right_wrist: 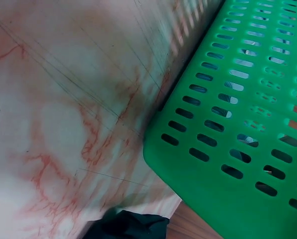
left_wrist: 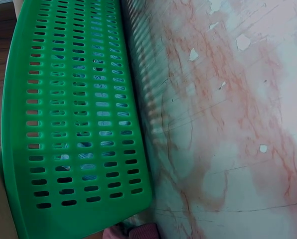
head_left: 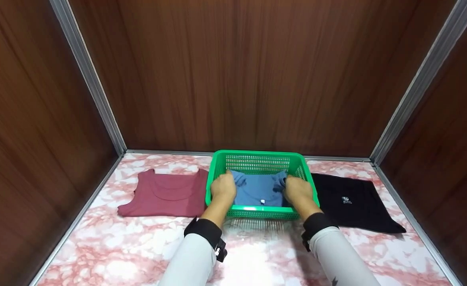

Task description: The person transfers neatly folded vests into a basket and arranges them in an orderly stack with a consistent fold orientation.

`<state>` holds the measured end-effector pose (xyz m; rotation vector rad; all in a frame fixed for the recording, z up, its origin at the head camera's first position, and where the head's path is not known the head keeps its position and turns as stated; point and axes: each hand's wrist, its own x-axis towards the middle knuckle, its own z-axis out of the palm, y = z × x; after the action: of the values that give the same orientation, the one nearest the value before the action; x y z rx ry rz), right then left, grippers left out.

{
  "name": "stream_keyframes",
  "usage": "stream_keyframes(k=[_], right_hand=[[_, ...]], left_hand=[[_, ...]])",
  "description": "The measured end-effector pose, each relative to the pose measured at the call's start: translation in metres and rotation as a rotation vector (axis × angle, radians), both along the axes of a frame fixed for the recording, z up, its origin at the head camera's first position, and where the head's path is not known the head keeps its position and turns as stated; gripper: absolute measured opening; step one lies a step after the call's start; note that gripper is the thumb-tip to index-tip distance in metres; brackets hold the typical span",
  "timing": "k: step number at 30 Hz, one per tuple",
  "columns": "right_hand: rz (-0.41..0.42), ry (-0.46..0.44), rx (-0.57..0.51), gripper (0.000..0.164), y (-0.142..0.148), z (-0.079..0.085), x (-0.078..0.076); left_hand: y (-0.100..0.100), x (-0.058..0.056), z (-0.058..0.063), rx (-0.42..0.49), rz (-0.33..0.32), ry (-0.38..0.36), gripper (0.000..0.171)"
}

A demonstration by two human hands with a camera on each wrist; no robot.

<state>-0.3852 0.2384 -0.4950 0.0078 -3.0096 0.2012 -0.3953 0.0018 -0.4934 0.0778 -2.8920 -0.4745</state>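
A folded blue shirt (head_left: 259, 188) with a small white label lies inside the green plastic basket (head_left: 263, 153). My left hand (head_left: 223, 186) reaches over the basket's near left corner and grips the shirt's left side, fingers curled. On the other side, my right hand (head_left: 298, 190) grips the shirt's right side near a bunched part of the cloth. The fingertips of both hands are hidden in the cloth. Each wrist view shows mostly the basket's slotted wall, with bits of blue cloth behind the slots.
To the basket's left lies a folded maroon top (head_left: 173, 194); on the right is a folded black garment (head_left: 352, 202) with a small white print. Brown wood-look panels (head_left: 249, 79) with metal edges enclose the marbled red-and-white tabletop (head_left: 138, 250) at the back and sides.
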Motion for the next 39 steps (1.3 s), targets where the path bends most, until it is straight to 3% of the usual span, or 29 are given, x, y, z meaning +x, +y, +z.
stream_keyframes(k=[11, 25, 39], right_hand=[[0.019, 0.039, -0.089, 0.035, -0.0034, -0.0028, 0.0005], [0.027, 0.052, -0.089, 0.022, -0.0020, -0.0011, 0.0013], [0.083, 0.109, -0.111, 0.020, -0.0009, -0.0013, 0.0002]], left_hand=[[-0.0002, 0.0011, -0.0002, 0.000, 0.003, 0.008, 0.033], [0.0004, -0.0002, -0.0012, -0.015, -0.007, 0.008, 0.035], [-0.0003, -0.0018, -0.0020, -0.017, -0.017, 0.023, 0.037]])
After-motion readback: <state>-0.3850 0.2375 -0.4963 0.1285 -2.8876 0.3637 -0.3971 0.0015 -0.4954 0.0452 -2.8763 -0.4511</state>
